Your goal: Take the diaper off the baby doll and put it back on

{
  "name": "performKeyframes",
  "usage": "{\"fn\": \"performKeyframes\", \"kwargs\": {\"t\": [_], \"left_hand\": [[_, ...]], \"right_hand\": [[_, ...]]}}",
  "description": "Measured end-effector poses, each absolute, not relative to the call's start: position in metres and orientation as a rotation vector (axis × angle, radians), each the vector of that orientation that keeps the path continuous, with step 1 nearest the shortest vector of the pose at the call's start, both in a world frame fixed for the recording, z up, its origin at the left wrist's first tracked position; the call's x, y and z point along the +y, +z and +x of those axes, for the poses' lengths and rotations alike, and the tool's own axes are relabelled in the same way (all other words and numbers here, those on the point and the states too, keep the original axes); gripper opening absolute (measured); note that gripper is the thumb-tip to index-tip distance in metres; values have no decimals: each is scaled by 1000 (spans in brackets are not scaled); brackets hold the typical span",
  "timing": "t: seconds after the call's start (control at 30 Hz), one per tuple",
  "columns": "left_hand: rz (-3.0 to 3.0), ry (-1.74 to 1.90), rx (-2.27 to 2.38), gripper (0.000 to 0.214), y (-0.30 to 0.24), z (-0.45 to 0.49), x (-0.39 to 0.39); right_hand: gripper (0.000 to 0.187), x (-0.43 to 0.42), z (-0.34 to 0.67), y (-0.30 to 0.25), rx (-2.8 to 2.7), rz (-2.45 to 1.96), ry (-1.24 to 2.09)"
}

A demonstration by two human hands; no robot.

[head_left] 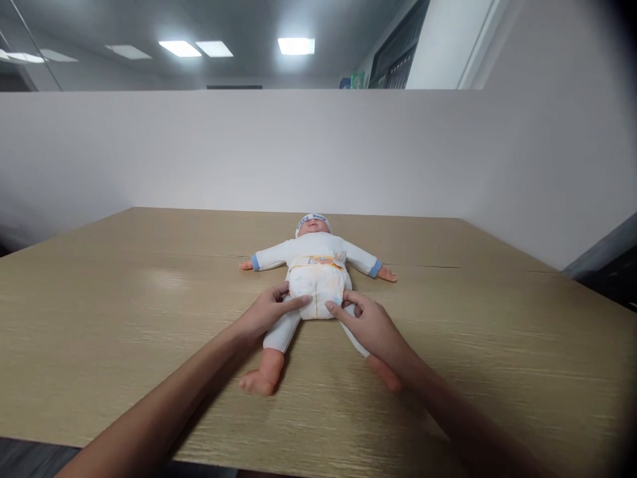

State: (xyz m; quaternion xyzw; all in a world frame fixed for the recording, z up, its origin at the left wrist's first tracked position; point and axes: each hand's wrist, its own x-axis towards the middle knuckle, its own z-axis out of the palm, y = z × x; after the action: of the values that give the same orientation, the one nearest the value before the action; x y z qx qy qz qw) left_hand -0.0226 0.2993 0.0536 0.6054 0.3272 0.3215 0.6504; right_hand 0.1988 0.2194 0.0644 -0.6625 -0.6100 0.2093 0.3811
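A baby doll (pixel 311 245) lies on its back, arms spread and bare feet towards me. It wears white clothes with blue cuffs and a white headband with blue lettering. Around its hips is a white diaper (pixel 317 282) with an orange printed waistband. My left hand (pixel 271 309) pinches the diaper's edge at the left leg opening, thumb on the front and fingers partly hidden at the side. On the other side, my right hand (pixel 371 320) grips the right leg edge the same way, its thumb on the front. The doll's right-hand lower leg is partly behind my wrist.
The doll rests on a wide wooden table (pixel 149 299) with thin seams across its top. A pale partition (pixel 249 149) rises behind the far edge, and another wall (pixel 537 166) stands on the right. The table's near edge shows at the bottom.
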Motion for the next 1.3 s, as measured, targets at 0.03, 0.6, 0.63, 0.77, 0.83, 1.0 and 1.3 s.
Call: {"fn": "performKeyframes", "kwargs": {"t": [0.03,0.6,0.63,0.77,0.83,1.0,1.3], "left_hand": [[1307,717,722,47,55,-23,299],[1649,850,832,34,41,-71,307],[1794,903,881,30,39,-77,316],[2450,1117,1111,34,25,-78,381],[2642,1114,1256,47,20,-66,417],[2825,819,1471,50,19,-29,474],[2782,600,1574,47,32,-21,471]], "right_hand": [[35,219,201,65,-1531,-1681,592],[38,175,236,68,-1638,-1800,341],[39,181,246,66,-1627,-1821,310],[39,246,281,48,-1787,-1660,-280],[48,288,291,40,-1882,-1668,-496],[58,358,284,31,-2000,-1823,-532],[40,367,294,58,-1862,-2142,-80]]}}
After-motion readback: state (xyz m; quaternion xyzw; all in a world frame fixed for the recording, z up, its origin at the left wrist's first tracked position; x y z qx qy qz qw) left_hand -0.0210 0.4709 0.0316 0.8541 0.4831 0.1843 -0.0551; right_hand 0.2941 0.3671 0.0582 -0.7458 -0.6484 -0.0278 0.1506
